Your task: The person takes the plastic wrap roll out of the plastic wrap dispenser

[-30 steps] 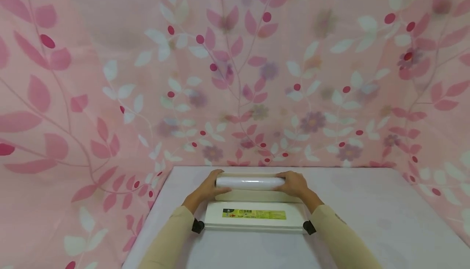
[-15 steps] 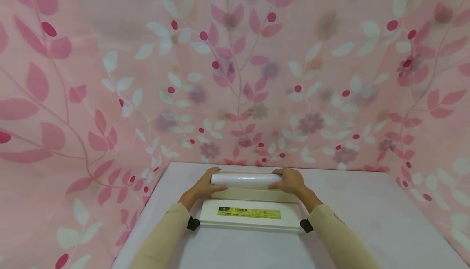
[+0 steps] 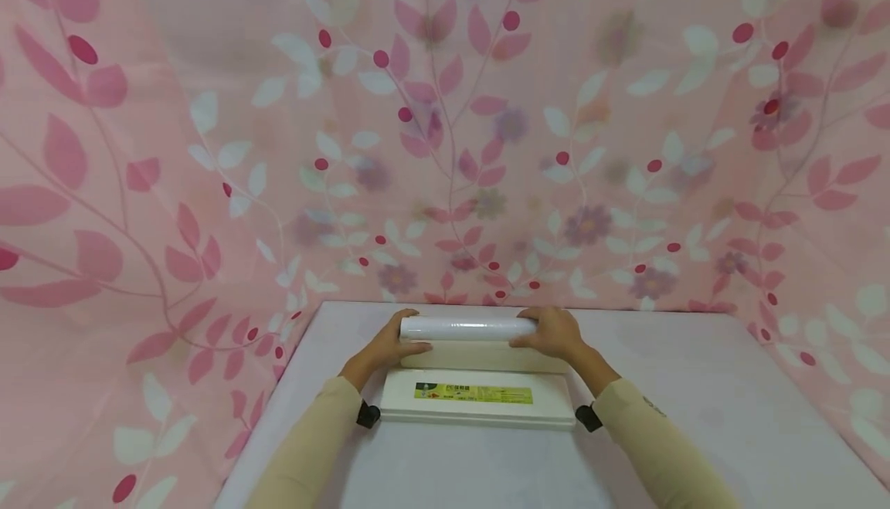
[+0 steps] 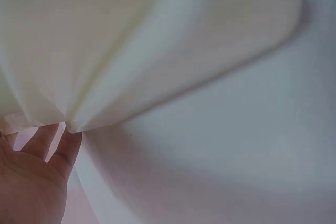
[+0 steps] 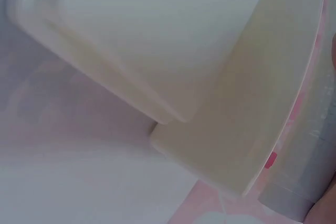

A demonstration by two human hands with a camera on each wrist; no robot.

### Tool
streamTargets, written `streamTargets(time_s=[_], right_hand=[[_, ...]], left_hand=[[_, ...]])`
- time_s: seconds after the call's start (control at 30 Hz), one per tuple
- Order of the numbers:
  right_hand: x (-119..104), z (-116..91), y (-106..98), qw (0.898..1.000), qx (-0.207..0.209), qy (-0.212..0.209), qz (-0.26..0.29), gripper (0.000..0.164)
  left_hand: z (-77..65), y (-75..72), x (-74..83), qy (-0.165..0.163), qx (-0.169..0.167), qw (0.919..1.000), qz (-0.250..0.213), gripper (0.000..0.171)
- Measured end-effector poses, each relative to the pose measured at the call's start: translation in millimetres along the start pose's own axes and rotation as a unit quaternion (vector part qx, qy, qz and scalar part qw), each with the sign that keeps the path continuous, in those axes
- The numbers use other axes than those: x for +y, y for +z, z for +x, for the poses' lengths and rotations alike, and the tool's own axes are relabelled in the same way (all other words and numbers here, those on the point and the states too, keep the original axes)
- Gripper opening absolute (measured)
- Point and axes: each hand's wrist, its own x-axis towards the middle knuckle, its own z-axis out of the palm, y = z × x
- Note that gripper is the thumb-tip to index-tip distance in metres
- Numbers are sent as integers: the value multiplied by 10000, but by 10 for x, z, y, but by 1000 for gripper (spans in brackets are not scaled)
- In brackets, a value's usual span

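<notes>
A glossy white cling film roll (image 3: 466,328) lies crosswise in the head view, above the far part of a white cling film box (image 3: 480,410). My left hand (image 3: 389,345) grips the roll's left end, thumb on the near side. At the opposite end, my right hand (image 3: 556,331) holds it with the thumb in front. The box is open, with a cream panel (image 3: 480,356) standing between the roll and the labelled part. In the right wrist view a gap separates the roll (image 5: 302,182) from that panel (image 5: 226,145). The undersides of both hands are hidden.
A yellow-green label (image 3: 473,393) is on the box's near face. The white-covered table (image 3: 695,401) runs back to a pink leaf-patterned curtain (image 3: 459,146). Black wrist cameras (image 3: 589,416) sit at both cuffs, close to the box's ends.
Both hands have raised the roll slightly, away from the box; the box's back rim, visible behind the roll earlier, is now hidden. The head view has shifted a little.
</notes>
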Motion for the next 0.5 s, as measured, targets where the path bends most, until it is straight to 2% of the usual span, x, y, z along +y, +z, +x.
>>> streamTargets(time_s=[0.2, 0.4, 0.5], right_hand=[[8, -27, -4, 9999, 156, -20, -53, 59], [14, -41, -3, 9991, 428, -46, -54, 58], [1, -41, -38, 9989, 460, -56, -6, 57]], left_hand=[[16, -2, 12, 237, 32, 9995, 186, 76], [-5, -1, 16, -142, 104, 9996, 199, 92], [-2, -5, 15, -165, 71, 9997, 167, 94]])
